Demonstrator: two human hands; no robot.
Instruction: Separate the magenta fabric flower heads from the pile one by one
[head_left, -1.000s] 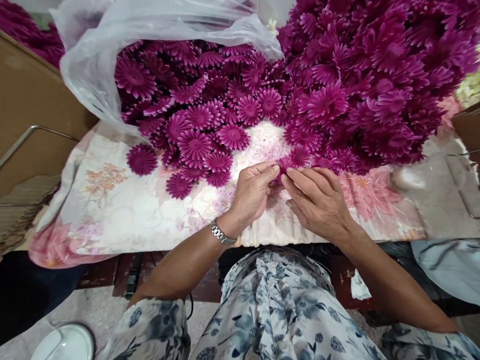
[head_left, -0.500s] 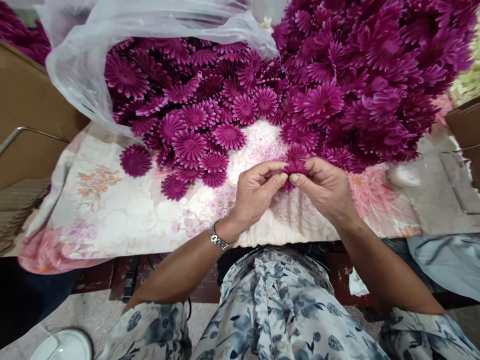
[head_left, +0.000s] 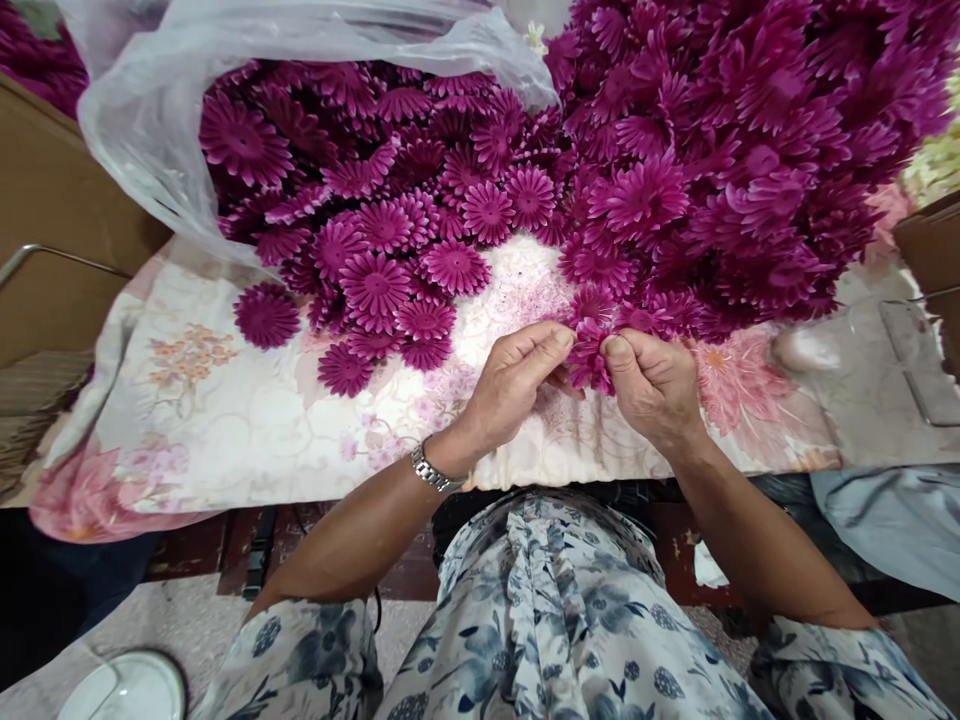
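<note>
Between my hands is a magenta artificial flower head (head_left: 589,362), its petals bunched and partly covered by my fingers. My right hand (head_left: 658,388) pinches the flower's right side, thumb on top and fingers curled under. At the flower's left edge, my left hand (head_left: 517,378) is closed in a pinch of thumb and forefinger; the petal tips there are small and partly hidden. Just beyond my fingertips rises a big heap of fluffed magenta flowers (head_left: 645,195). Flatter flower heads (head_left: 375,288) lie to the left, spilling toward me.
A clear plastic bag (head_left: 135,150) lies open around the flat flower heads. Cardboard boxes stand at the left (head_left: 52,230) and right (head_left: 930,240). A floral cloth (head_left: 285,440) covers the table, whose front edge is near my body. A white round lid (head_left: 131,690) is below left.
My fingertips have moved slightly apart, and my right thumb has shifted right along the flower. The flower's petals now look more bunched and tilted. The view has shifted a little.
</note>
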